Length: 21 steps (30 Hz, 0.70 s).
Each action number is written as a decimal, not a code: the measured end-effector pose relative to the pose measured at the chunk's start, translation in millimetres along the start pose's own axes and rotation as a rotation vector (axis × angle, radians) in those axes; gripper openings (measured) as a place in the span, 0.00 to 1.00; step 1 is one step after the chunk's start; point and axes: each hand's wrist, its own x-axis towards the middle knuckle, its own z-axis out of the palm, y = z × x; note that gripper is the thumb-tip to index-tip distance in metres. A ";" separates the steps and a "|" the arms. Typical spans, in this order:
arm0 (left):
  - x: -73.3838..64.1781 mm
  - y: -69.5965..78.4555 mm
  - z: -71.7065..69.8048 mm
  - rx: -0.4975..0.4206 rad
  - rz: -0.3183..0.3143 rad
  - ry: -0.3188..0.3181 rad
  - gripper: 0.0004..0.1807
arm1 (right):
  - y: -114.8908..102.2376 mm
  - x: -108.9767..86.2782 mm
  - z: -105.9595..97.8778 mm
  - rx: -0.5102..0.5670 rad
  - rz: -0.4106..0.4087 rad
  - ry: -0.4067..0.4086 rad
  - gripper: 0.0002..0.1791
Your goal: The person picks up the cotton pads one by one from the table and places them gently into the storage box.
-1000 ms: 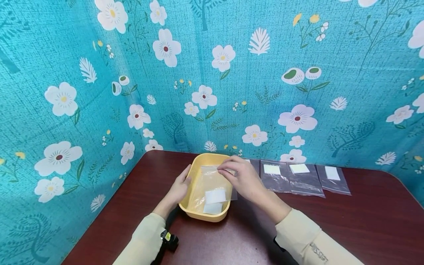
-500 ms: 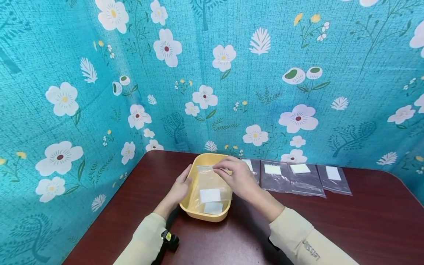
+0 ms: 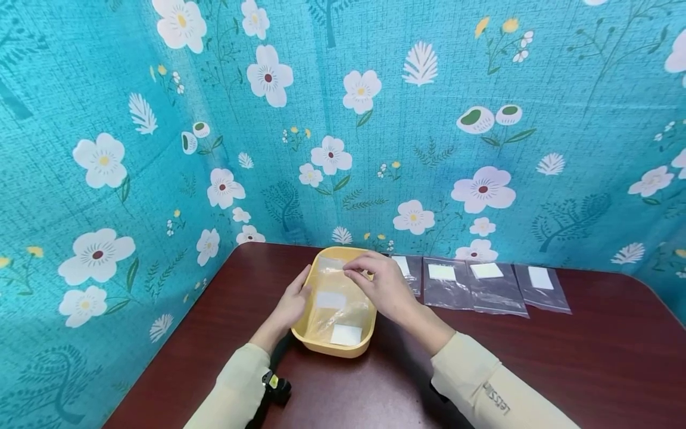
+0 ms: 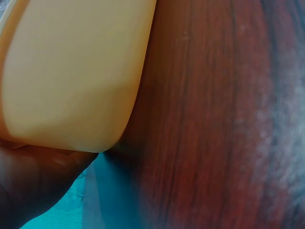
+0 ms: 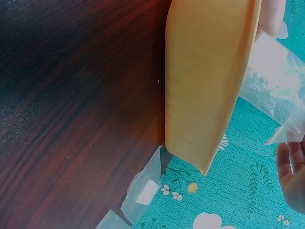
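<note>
A yellow plastic basin (image 3: pixel 333 350) rests on the table, tilted toward me in the head view. My left hand (image 3: pixel 289 305) grips its left rim, thumb over the edge; in the left wrist view that hand (image 4: pixel 38 183) lies against the basin's wall (image 4: pixel 71 71). My right hand (image 3: pixel 390 287) pinches the top edge of a clear zip bag (image 3: pixel 348 289) bearing a white label (image 3: pixel 330 300). The bag hangs over the basin's opening. In the right wrist view the bag (image 5: pixel 274 78) shows above the rim. A second white label (image 3: pixel 346 335) lies low in the basin.
Several clear zip bags with white labels, such as this bag (image 3: pixel 447 292) and the far right bag (image 3: pixel 552 297), lie in a row along the back of the dark red table (image 3: pixel 536 357). A flowered turquoise cloth (image 3: pixel 321 196) hangs behind and at the left.
My right hand has shifted slightly left with the bag, whose white label has moved up and left over the basin. The left hand stays on the rim.
</note>
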 end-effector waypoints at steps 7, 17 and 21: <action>-0.4 -3.5 -0.2 0.000 -0.017 -0.005 0.30 | 1.3 -2.6 2.7 0.022 0.004 -0.018 0.04; 0.1 -3.5 0.1 -0.018 -0.014 -0.008 0.30 | 3.8 -3.5 5.6 0.030 -0.015 -0.020 0.04; 0.8 -2.5 0.1 -0.025 -0.017 -0.009 0.30 | 3.0 -4.1 5.8 0.029 -0.013 -0.021 0.04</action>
